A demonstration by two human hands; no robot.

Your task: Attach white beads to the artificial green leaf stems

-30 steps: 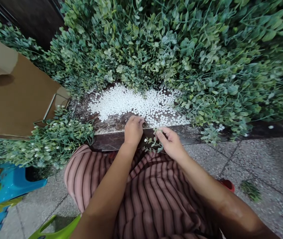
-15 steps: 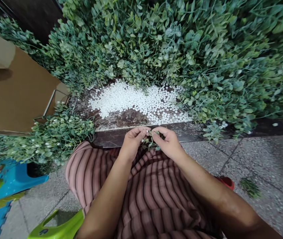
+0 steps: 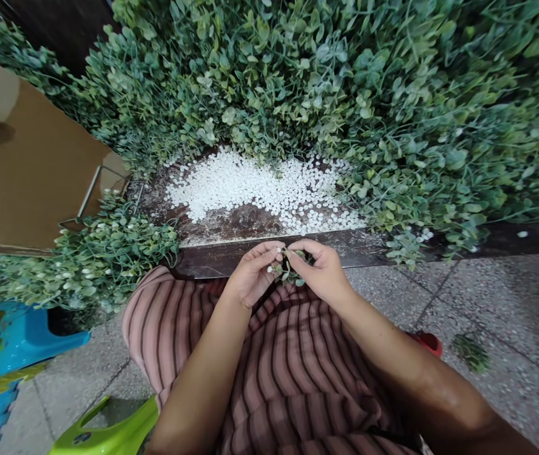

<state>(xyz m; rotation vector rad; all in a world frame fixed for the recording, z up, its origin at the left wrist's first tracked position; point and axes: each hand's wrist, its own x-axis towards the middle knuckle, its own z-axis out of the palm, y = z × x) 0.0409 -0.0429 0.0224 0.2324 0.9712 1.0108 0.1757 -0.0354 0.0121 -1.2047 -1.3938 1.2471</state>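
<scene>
I see a brown box (image 3: 36, 170) on the left and a blue stool (image 3: 16, 338) nearer. On the right is a red thing (image 3: 430, 343).

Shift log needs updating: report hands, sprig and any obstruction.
Left hand pinching small white piece. Right hand pinching leafy sprig, hands close together. Nothing seen blocking either hand.

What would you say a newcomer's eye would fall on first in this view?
Probably the white pieces spread on the dark surface mid-view, against the green foliage. Nearer the viewer, the right hand holds a sprig while the left hand pinches a white bit beside it. The blue stool stands out at lower left.
</scene>
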